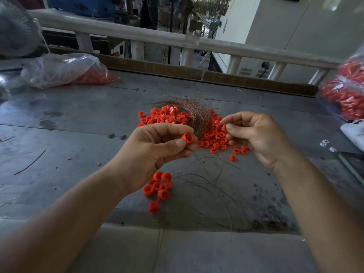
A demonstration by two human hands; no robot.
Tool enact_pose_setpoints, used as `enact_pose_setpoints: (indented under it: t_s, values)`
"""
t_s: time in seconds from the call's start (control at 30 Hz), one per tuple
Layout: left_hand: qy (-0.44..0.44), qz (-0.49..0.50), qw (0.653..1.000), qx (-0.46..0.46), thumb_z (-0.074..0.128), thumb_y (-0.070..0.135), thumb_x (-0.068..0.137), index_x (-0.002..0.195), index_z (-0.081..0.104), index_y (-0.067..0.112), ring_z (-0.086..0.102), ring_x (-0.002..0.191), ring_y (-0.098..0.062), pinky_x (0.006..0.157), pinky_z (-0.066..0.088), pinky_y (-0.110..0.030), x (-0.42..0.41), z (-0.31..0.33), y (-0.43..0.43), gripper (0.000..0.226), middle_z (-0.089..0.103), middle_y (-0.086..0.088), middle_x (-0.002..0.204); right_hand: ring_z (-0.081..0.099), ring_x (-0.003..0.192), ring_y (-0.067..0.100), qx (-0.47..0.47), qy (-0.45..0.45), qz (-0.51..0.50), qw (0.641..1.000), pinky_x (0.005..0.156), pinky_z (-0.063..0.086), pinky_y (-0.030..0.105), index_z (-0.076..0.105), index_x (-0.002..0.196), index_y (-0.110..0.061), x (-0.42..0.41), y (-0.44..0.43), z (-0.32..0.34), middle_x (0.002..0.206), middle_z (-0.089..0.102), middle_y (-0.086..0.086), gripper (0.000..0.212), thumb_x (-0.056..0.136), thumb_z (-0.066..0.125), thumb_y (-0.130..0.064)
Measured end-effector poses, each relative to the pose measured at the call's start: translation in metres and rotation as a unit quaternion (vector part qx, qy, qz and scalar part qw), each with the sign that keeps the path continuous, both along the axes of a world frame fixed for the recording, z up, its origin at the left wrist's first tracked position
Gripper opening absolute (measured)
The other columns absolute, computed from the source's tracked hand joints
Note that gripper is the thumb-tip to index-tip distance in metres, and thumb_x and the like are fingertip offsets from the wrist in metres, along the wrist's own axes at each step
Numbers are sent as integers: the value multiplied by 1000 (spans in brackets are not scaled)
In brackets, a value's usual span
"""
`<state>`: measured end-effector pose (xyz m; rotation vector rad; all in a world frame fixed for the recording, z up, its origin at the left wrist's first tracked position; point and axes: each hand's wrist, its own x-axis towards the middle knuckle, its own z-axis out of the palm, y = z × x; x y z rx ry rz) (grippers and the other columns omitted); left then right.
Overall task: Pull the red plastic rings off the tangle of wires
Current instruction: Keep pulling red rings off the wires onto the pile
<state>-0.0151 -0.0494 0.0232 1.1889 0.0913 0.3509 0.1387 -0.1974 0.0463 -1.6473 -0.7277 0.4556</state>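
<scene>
Left hand (155, 152) pinches a red ring (187, 138) above the wires (197, 113)

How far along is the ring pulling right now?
Many loose rings lie heaped beside the wire tangle. The left hand pinches one ring; what the right hand pinches is unclear. A small cluster by thin wires below may still need doing.

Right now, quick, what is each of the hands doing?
Left hand: pinches one red ring.
Right hand: fingertips pinched together; on what, cannot be told.
</scene>
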Motion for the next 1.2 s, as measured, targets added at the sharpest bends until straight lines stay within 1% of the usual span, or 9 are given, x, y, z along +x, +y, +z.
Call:
enact_pose_setpoints:
  t_s: [0.13,0.23,0.37,0.5,0.7,0.87,0.93,1.0,1.2]
  values:
    - [10,12,1000,7,57,-2,65,77,74,7,69,69,-15,61,55,-19,0,0,-1,23,71,-11,76,59,48,7,61,138,61,987,45,49,17,57,76,-6,-17,8,5,56,63,0,13,85,50,0]
    - [14,15,1000,11,57,-2,64,79,73,5,69,69,-16,61,55,-20,1,1,-2,22,71,-11,76,59,47,8,75,173,95,977,45,49,18,58,80,-8,-23,12,3,56,63,1,6,78,53,-4]
    - [19,21,999,19,57,-1,64,82,69,4,70,69,-16,60,55,-20,1,0,-1,23,72,-12,75,59,49,7,79,178,123,973,46,49,17,61,81,-9,-25,14,1,58,63,1,15,68,56,-11]
    - [21,19,999,30,58,0,64,78,74,7,70,70,-16,62,55,-20,1,1,-1,22,72,-10,76,61,57,7,79,158,136,975,52,52,18,68,76,-12,-26,13,-1,62,63,0,16,66,57,-8]
    - [21,19,999,33,58,1,63,77,74,9,69,70,-16,62,55,-20,1,2,-1,22,72,-10,76,62,59,7,68,129,126,981,54,52,18,64,80,-9,-28,15,-3,61,63,-3,16,66,58,-9]
    - [25,22,999,33,58,1,63,82,71,6,70,70,-16,62,55,-20,0,2,-1,24,72,-11,76,64,56,12,36,83,109,990,49,51,20,64,81,-13,-31,15,-4,62,66,1,13,84,54,-5]
    - [27,22,999,36,58,1,63,83,70,6,70,70,-16,62,55,-20,1,2,-1,24,72,-11,76,63,56,11,40,81,110,990,50,50,20,64,82,-12,-30,15,-4,62,64,1,6,81,57,-12]
    - [28,22,999,39,59,1,62,80,72,8,70,70,-16,62,55,-20,1,2,-1,23,72,-11,76,61,57,9,39,68,109,991,52,49,18,63,83,-12,-31,15,-4,62,63,-1,12,72,62,-18]
    - [26,35,998,54,58,2,62,78,74,11,69,71,-15,63,54,-18,1,2,-2,24,72,-8,75,62,64,2,40,-139,80,986,61,50,14,61,82,-24,-41,19,-8,69,63,-8,17,77,65,-8]
